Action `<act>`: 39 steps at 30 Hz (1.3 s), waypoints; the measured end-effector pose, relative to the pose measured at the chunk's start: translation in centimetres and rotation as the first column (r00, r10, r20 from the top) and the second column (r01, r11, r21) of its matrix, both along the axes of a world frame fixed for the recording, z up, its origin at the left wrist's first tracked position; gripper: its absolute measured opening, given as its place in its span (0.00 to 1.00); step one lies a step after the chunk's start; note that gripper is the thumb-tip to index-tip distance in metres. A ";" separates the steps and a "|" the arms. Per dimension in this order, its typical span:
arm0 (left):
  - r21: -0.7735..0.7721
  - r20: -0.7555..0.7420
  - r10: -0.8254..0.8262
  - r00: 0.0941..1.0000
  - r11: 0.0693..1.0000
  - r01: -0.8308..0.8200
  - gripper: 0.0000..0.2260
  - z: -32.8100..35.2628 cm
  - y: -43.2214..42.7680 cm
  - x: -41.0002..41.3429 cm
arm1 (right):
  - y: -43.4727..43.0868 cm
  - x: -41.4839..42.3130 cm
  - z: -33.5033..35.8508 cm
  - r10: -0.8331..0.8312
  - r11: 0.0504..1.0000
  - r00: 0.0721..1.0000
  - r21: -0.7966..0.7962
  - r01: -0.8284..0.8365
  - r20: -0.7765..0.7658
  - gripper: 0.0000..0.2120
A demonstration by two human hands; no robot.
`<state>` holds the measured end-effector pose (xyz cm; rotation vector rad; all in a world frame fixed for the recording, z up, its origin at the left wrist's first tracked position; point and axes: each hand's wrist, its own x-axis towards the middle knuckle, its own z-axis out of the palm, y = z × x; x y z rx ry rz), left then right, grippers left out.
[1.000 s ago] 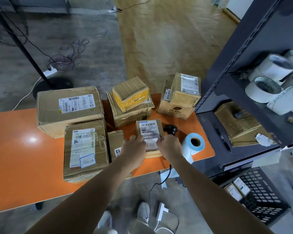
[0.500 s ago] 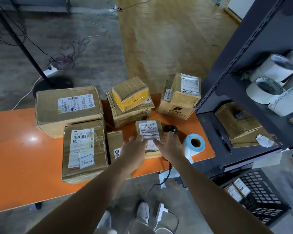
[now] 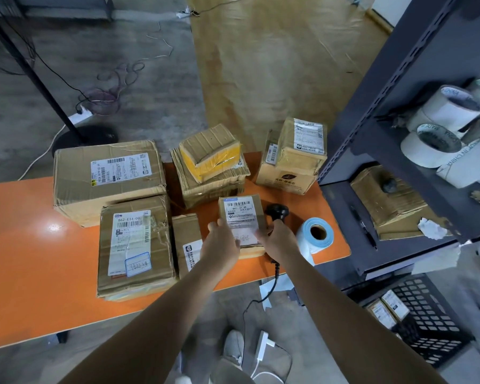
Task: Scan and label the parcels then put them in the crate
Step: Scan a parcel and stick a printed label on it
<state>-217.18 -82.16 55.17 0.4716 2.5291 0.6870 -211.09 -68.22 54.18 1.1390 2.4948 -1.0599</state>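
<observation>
A small brown parcel (image 3: 240, 210) with a barcode label lies on the orange table (image 3: 34, 261), in front of me. A white handwritten label (image 3: 244, 238) sits on its near half. My left hand (image 3: 222, 243) touches the parcel's left edge with relaxed fingers. My right hand (image 3: 279, 239) presses its fingertips on the label's right edge. A black scanner (image 3: 277, 212) lies just right of the parcel, and a blue-backed label roll (image 3: 316, 234) lies beyond it. The black crate (image 3: 430, 325) stands on the floor at lower right with two parcels (image 3: 388, 309) inside.
Several more parcels crowd the table: a large box (image 3: 108, 176), a flat one (image 3: 133, 242), a narrow one (image 3: 187, 242), a yellow-taped stack (image 3: 211, 164) and a taller stack (image 3: 294, 156). A dark shelf (image 3: 372, 139) with tape rolls (image 3: 438, 126) stands right.
My hands have drawn slightly apart across the small parcel, uncovering the handwritten label between them. The parcel itself has stayed in place.
</observation>
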 end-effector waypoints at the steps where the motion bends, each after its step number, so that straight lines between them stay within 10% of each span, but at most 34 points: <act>1: -0.016 0.016 0.007 1.000 1.000 -0.007 0.25 -0.3 0.1 -0.2 | 0.0 0.2 -0.1 0.014 1.000 1.000 -0.018 -0.014 0.001 0.25; 6: -0.067 -0.010 0.013 1.000 0.998 -0.014 0.27 -1.4 0.2 -0.7 | 0.0 0.5 -0.7 0.022 0.999 1.000 -0.035 -0.022 -0.002 0.33; 16: -0.092 0.116 0.083 0.990 0.993 -0.072 0.16 -1.1 0.9 -1.4 | 0.9 -0.6 -0.2 -0.009 0.987 0.999 -0.158 0.013 0.032 0.19; 39: 0.452 0.137 -0.022 0.990 0.891 -0.043 0.10 10.1 -4.6 3.0 | -6.6 7.0 10.4 -0.454 0.891 0.774 -0.225 0.395 -0.442 0.17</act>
